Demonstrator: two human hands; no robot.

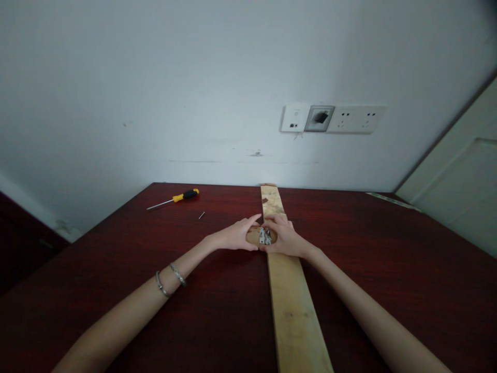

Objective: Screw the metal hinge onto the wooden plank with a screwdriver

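Left hand (239, 234) and right hand (286, 237) grip the brown block (253, 237) carrying a metal hinge (265, 237), over the left edge of the plank (297, 311); uneven fingertip pressure could tip it.

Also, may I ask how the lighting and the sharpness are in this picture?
Head view: light dim and cool, the pale wall brighter than the dark red table, no strong glare. Head view again: fine detail on the small metal hinge looks soft.
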